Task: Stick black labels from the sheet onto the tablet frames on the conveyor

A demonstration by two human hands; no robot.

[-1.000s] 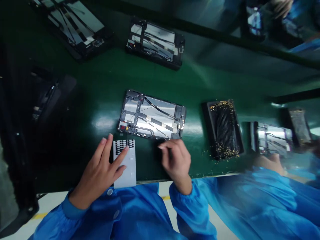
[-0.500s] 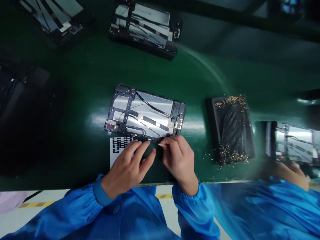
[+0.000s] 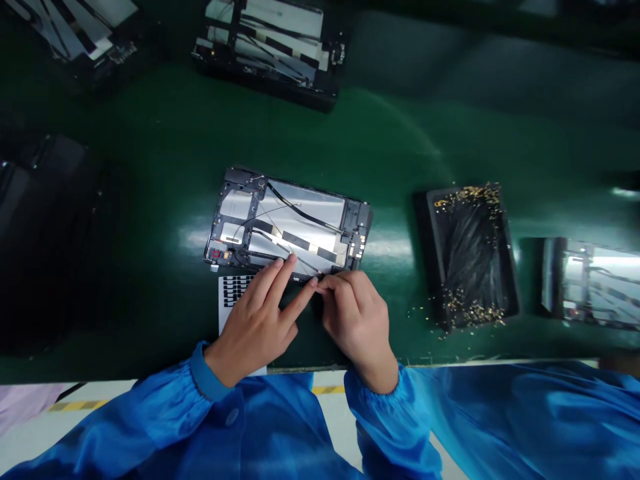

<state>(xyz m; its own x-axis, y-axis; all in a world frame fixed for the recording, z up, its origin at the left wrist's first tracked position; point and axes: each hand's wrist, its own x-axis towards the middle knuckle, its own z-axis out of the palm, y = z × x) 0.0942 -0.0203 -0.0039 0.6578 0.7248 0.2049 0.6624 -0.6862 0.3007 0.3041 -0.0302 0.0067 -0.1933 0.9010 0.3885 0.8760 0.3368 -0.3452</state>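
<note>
**Both hands closed in at the lower edge of 1 tablet frame (image 3: 287, 220).**
We have the left hand (image 3: 255, 327) spread, its index fingertip (image 3: 292, 261) resting on the frame and a 2nd fingertip meeting the right hand (image 3: 357, 327) at the frame's edge. The right hand's fingers are curled in there; whether either hand has hold of a thin part, we cannot tell. For clean work, we keep the fingertips at the edge and clear of the cables. Counts: 2 hands; 1 frame just beyond the grip; 1 sticker sheet (image 3: 233, 297) under the left hand; 1 black tray (image 3: 473, 257) right of the grip, its gold screws (image 3: 467, 197) too many to count; 3 more frames (image 3: 267, 47) farther out on the green bench (image 3: 150, 133).
</note>
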